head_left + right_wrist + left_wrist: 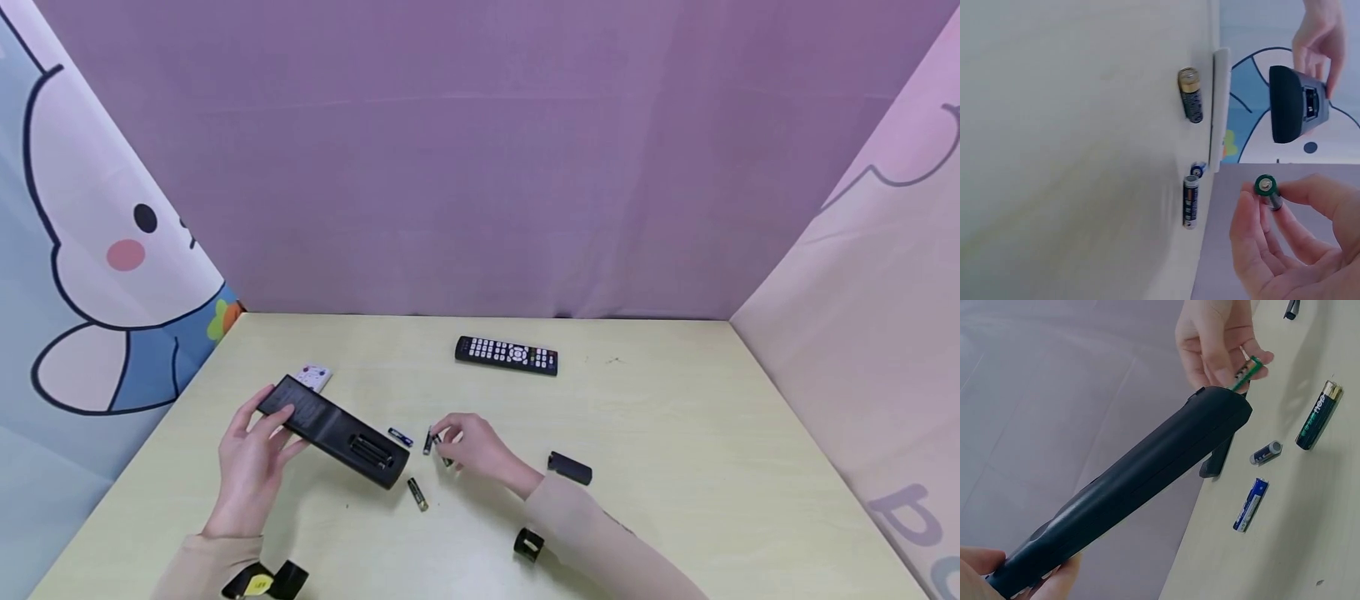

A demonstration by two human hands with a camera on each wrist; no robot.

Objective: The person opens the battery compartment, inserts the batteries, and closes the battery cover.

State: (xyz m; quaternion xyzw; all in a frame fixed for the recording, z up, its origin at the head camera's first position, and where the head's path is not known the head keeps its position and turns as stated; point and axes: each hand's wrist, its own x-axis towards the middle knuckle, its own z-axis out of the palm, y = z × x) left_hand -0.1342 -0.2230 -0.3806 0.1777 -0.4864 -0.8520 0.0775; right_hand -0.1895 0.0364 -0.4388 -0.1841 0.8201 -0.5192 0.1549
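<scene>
My left hand (247, 479) grips a black remote control (322, 422) by one end, above the table. The remote's back faces up, with its battery compartment (371, 452) uncovered at the end towards my right hand. Between thumb and fingertips, my right hand (480, 450) pinches a green-ended battery (1266, 185), its end turned to the right wrist camera. Three loose batteries lie around the remote's end: a blue one (401, 437), another (427, 442) close to my right fingertips, and a black-and-gold one (417, 495) nearer me.
A second black remote (506, 356) lies buttons up at the back of the table. Part of a white remote (315, 377) shows behind the held one. To the right of my right hand lies a small black cover (570, 467). Purple cloth (480, 167) hangs behind the table.
</scene>
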